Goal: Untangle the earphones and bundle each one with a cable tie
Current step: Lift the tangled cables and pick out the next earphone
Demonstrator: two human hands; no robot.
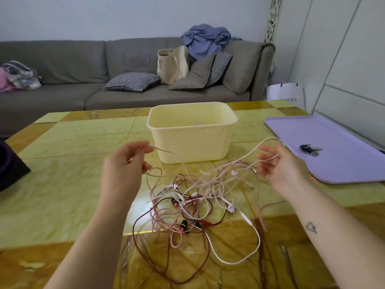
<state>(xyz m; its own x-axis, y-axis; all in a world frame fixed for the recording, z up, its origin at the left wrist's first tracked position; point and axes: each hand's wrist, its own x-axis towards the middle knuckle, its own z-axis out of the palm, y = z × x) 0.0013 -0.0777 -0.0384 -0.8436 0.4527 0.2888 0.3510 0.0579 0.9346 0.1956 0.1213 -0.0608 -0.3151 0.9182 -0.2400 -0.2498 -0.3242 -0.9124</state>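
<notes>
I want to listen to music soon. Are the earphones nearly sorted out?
Not yet. Done: nothing looks bundled; the earphones lie in one tangle on the table. In hand: the left hand pinches a pale cord, and more cords cross the fingers of the right hand. Left: pulling every pair free and tying each one.

earphones (187, 205) | pink, white, brown cords | tangled heap | on table (73, 184)

Pink, white and brown earphones (188, 202) on a yellow-green marbled table (73, 184), cream bin (191, 142), lilac tray (343, 163), houndstooth cushion (133, 81), grey sofa (62, 59)
</notes>
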